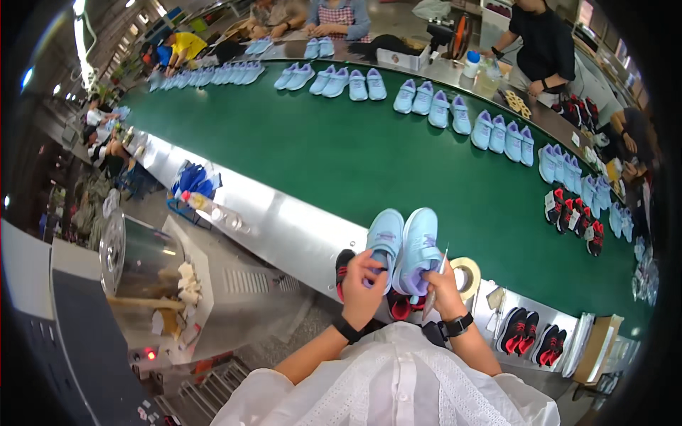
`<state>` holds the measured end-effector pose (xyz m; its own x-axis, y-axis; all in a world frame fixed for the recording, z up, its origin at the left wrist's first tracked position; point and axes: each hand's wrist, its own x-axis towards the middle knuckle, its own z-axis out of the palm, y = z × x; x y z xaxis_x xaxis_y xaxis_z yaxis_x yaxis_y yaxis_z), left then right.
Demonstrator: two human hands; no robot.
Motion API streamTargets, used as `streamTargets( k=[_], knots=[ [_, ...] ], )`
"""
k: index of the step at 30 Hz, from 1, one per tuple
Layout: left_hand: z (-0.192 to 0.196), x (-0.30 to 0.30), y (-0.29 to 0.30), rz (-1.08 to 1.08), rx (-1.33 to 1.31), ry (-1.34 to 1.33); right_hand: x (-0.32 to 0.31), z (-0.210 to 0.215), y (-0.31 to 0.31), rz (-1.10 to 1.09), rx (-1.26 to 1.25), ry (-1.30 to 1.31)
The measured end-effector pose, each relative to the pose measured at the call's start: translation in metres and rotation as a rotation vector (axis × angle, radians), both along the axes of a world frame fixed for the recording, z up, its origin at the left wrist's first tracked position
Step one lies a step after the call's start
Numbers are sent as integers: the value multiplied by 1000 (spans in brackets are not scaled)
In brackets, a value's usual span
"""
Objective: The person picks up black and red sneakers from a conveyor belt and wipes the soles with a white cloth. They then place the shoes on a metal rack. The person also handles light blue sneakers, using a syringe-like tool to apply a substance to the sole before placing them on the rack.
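- Light-blue shoes, a pair: left shoe (386, 231) and right shoe (419, 234), side by side, toes pointing away from person, at near edge of green belt (320, 142), over metal ledge (284, 241). Can't tell if resting or lifted.
- Left hand (361, 291): partly closed, fingers bent, fingertips at left shoe's opening; can't tell if pinching anything.
- Right hand (446, 292): mostly closed, at right shoe's heel, gripping thin pointed item (436, 281), kind unclear; grip on shoe itself unclear.
- Wrists: black band (348, 330) on left, dark watch (456, 326) on right.
- Tape roll (474, 278) just beside right hand.
- Black-and-red shoes (399, 307) partly hidden under the pair.
- More dark shoes (518, 330) on ledge, right side.
- Blue shoe row (334, 82) along belt's far edge.
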<state>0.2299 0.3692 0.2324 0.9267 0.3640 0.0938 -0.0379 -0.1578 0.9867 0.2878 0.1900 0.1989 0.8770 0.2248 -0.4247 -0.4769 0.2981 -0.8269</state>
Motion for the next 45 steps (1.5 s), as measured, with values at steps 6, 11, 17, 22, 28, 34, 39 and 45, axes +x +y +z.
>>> streamTargets(
  k=[6, 11, 17, 22, 28, 34, 39, 45],
  knots=[
    [42, -27, 43, -40, -1004, 3, -24, 51, 41, 34, 349, 2],
    [27, -54, 59, -374, -1105, 55, -27, 79, 52, 227, 352, -57],
    [36, -58, 84, -342, -1138, 104, -39, 101, 57, 271, 308, -120],
    [-35, -42, 133, -27, -865, 114, -43, 115, 62, 197, 119, -208],
    [-171, -19, 209, 310, -388, 311, -43, 119, 61, 159, 5, -214],
    [-272, -14, 252, 205, 137, 500, -41, 123, 68, 174, -29, -199],
    [-80, -4, 123, -52, -68, 228, -35, 94, 52, 119, -119, -193],
    [-10, -33, 35, -489, -1233, 402, -58, 74, 49, 328, -299, -263]
  ],
)
